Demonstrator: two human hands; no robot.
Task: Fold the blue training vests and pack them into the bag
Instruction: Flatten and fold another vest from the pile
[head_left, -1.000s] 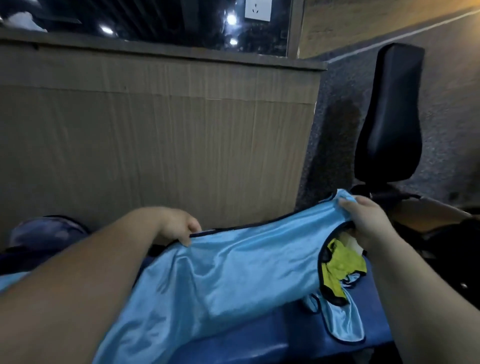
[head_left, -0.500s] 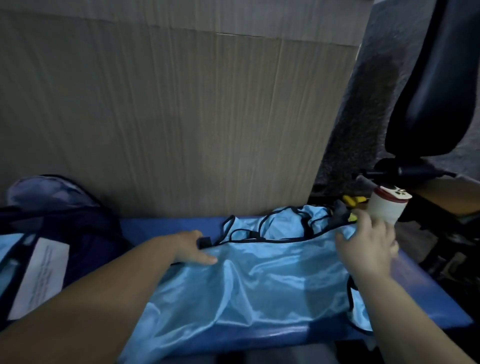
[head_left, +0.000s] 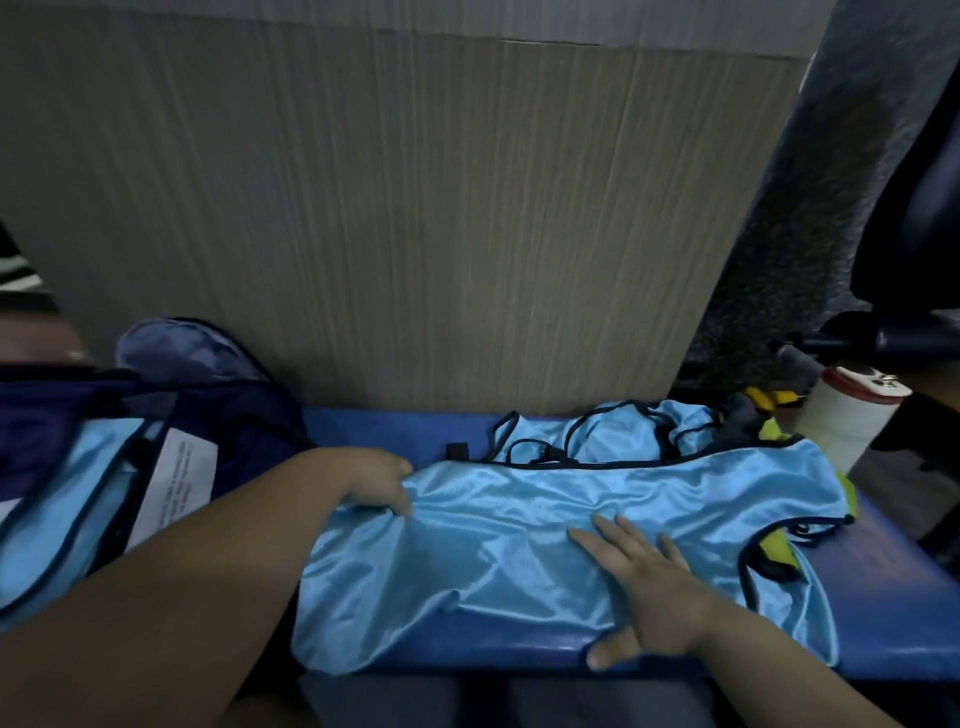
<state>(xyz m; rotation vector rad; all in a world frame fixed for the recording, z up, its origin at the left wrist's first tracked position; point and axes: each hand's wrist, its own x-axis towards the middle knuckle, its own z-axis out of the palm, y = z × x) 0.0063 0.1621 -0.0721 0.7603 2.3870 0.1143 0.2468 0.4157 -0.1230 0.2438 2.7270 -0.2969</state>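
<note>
A shiny light-blue training vest (head_left: 519, 525) with dark trim lies spread flat across the blue bench (head_left: 904, 613). My left hand (head_left: 379, 483) holds its left edge, fingers curled onto the cloth. My right hand (head_left: 644, 582) lies flat on the vest's lower middle, fingers straight and spread. More blue vests (head_left: 613, 436) lie bunched behind it against the wall. The dark navy bag (head_left: 218, 410) sits open at the left, with blue vest cloth (head_left: 57, 514) and a white label (head_left: 179, 475) inside.
A wood-grain panel (head_left: 415, 234) rises right behind the bench. At the right end stand a white cylinder with a red-rimmed lid (head_left: 852, 415), yellow cloth (head_left: 774, 551) under the vest, and a black chair (head_left: 914, 208). My knees show below the bench's front edge.
The vest went from being held up in the air to lying flat on the bench. My right hand let go of its right end and slid to the middle, pressing flat.
</note>
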